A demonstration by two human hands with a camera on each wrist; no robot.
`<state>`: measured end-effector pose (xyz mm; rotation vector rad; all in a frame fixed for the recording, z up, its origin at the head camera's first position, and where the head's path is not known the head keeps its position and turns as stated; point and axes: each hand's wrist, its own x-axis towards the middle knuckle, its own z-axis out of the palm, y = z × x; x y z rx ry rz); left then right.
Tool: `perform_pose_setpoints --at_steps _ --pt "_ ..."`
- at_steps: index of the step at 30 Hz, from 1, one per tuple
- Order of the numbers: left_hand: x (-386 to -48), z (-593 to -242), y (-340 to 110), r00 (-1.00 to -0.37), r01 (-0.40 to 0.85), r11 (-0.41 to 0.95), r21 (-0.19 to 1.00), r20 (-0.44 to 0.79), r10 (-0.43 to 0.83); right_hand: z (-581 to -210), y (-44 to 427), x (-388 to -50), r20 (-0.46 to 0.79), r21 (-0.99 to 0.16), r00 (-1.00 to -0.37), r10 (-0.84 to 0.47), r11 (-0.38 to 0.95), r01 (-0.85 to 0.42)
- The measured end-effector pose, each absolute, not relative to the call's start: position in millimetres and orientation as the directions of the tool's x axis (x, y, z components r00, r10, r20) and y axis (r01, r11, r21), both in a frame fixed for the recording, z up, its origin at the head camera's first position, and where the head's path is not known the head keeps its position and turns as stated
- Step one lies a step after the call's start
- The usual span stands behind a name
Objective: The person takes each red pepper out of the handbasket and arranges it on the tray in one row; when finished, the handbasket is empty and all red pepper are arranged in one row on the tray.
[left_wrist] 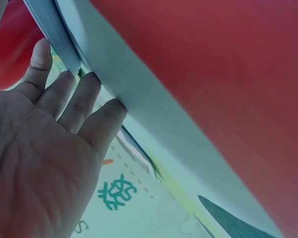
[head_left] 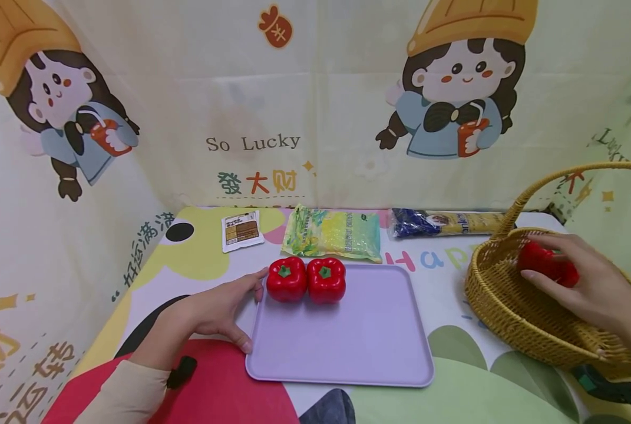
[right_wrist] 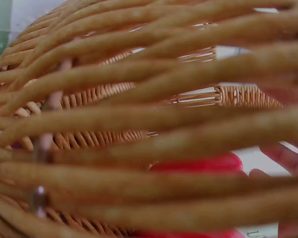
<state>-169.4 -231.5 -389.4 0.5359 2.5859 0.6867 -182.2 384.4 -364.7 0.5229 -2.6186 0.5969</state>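
Above the patterned tablecloth (head_left: 384,406), my left hand (head_left: 217,309) rests relaxed against the lilac tray (head_left: 357,347) of red peppers (head_left: 326,284); my right hand (head_left: 585,280) grips another pepper (head_left: 538,260) inside the wicker basket (head_left: 506,312).

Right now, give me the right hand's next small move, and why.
Probably lift the red item from the basket: the right hand grips it there, and the tray at the left hand has bare space beside two red peppers.
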Motion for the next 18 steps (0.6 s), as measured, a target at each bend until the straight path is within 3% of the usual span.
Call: perform_pose_setpoints --at_steps 10,18 --pt "-168 -387 -231 -0.836 0.247 0.795 0.555 -0.293 0.464 -364 386 -187 0.396 -0.354 -0.901 -0.176 0.876 -0.327" --pt "-167 -389 -232 -0.847 0.226 0.812 0.537 -0.303 0.437 -376 392 -192 0.541 -0.252 -0.807 -0.238 0.869 -0.426"
